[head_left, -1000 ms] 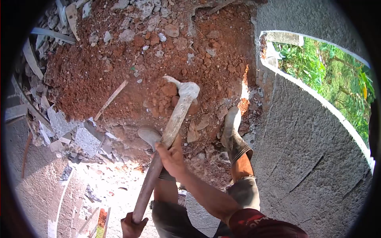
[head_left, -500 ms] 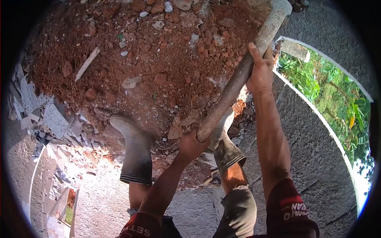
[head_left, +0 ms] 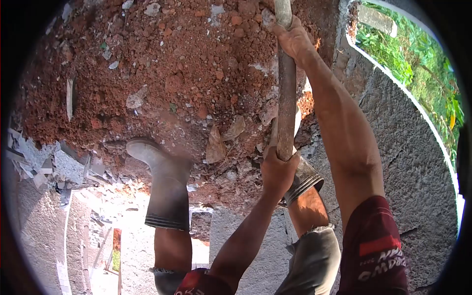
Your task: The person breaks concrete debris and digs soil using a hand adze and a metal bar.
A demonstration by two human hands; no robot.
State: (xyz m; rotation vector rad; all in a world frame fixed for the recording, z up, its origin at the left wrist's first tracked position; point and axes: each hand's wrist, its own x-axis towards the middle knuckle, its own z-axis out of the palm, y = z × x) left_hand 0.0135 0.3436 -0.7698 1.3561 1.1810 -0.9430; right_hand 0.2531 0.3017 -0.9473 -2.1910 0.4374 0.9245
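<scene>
A long wooden tool handle (head_left: pixel 287 93) runs almost upright through the picture. Its far end leaves the top edge, so the tool's head is hidden. My left hand (head_left: pixel 279 173) is wrapped around the near end of the handle, in front of the right boot (head_left: pixel 306 178). Farther up, my right hand (head_left: pixel 295 42) grips the same handle near the top of the view. Reddish, crumbly soil (head_left: pixel 196 73) with stones and broken lumps lies beyond and to the left of the handle.
My left boot (head_left: pixel 164 182) stands at the soil's near edge. Broken pale slabs (head_left: pixel 69 164) lie at left. A rough grey wall (head_left: pixel 413 162) rises at right, with an opening onto green plants (head_left: pixel 393 56). A thin wood strip (head_left: pixel 70 98) rests on the soil.
The handle has swung from a rightward slant to nearly upright, and its head has left the view. My right hand has moved up and left; my left hand has moved right.
</scene>
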